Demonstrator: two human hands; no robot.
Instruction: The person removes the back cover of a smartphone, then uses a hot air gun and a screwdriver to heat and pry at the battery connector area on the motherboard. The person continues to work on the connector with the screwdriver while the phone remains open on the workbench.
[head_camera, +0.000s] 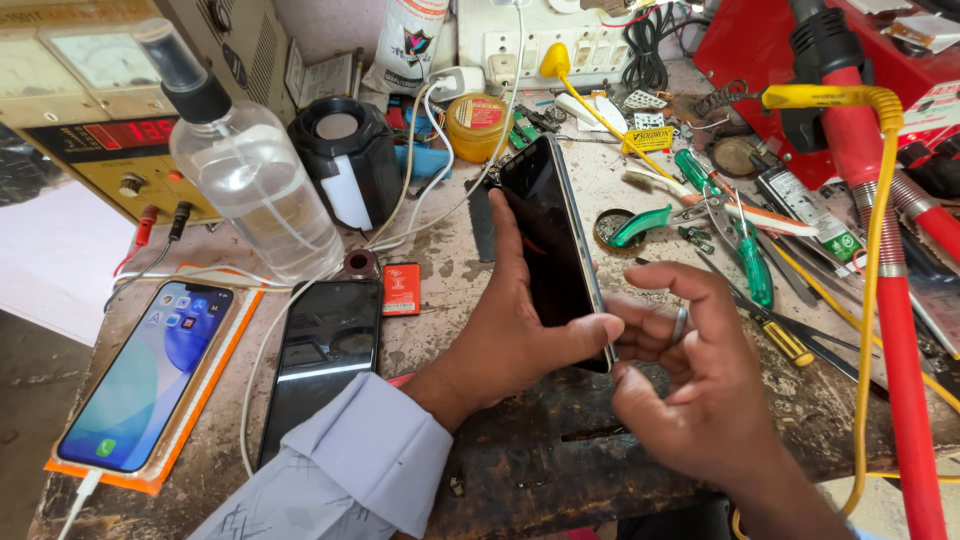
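A black smartphone (553, 240) with a dark screen stands tilted on its edge above the worn workbench (540, 470). My left hand (500, 330) grips it from behind, thumb across its lower end. My right hand (700, 380), a ring on one finger, is curled at the phone's bottom right corner, with its fingertips touching or nearly touching that edge. A pale blue sleeve covers my left forearm.
A lit phone (145, 375) lies on an orange mat at the left, a dark phone (325, 360) beside it. A clear spray bottle (245, 170), a black round device (345, 160), a power supply (100, 110), screwdrivers (745, 250), tweezers and yellow cables (875, 250) crowd the bench.
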